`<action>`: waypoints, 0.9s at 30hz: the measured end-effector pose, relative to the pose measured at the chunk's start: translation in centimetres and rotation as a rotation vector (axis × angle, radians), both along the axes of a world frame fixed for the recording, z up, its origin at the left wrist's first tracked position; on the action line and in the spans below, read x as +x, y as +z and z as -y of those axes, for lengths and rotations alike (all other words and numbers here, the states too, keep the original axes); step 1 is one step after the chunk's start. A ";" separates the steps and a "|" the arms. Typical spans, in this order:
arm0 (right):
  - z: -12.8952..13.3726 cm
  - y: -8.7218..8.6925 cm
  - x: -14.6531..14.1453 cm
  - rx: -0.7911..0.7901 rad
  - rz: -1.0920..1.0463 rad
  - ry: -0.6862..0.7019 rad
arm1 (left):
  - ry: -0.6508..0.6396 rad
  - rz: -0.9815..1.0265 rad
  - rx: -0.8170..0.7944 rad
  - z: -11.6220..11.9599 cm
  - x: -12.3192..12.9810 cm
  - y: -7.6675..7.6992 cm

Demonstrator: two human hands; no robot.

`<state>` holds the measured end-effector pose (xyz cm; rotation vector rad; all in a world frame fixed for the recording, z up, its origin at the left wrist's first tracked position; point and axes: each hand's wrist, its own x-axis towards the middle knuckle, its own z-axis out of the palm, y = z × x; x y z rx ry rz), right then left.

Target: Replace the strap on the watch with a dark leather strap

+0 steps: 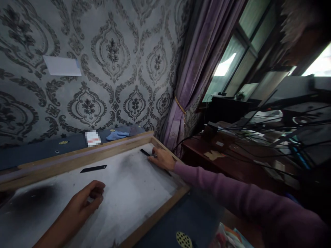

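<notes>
My left hand (86, 199) hovers over the white surface of a shallow wood-framed tray (157, 222), fingers loosely curled and the thumb apart from them. I see nothing held in it. Beyond its fingertips lies a flat black snap-off blade (93, 168) with a small hole at one end. Out at the tray's far right corner is my right hand (163, 159). Its thumb and fingers close around one end of a thin black tool (145, 152), whose exact kind I cannot make out. The fingers partly cover that end.
Behind the tray, a blue cloth (117, 135) and a small white packet (93, 138) lie on a dark blue covering. A purple curtain (178, 113) hangs beside the far right corner. On the right, a reddish-brown desk (196, 151) carries tangled cables and clutter. Dark smudges mark the tray's surface.
</notes>
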<state>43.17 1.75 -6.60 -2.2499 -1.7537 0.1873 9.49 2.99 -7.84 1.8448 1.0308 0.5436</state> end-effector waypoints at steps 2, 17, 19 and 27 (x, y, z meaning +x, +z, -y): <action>0.2 0.3 0.4 0.032 0.012 0.007 | 0.017 -0.008 -0.011 0.0 0.1 0.0; -1.8 -1.5 0.0 0.027 0.100 0.029 | -0.040 -0.005 0.020 -0.2 0.1 -0.2; -1.9 -1.7 -0.1 0.034 0.111 0.039 | -0.058 0.005 0.042 -0.1 0.1 0.0; -2.0 -1.7 0.4 0.090 0.126 0.102 | -0.099 -0.098 0.243 0.3 -0.1 0.6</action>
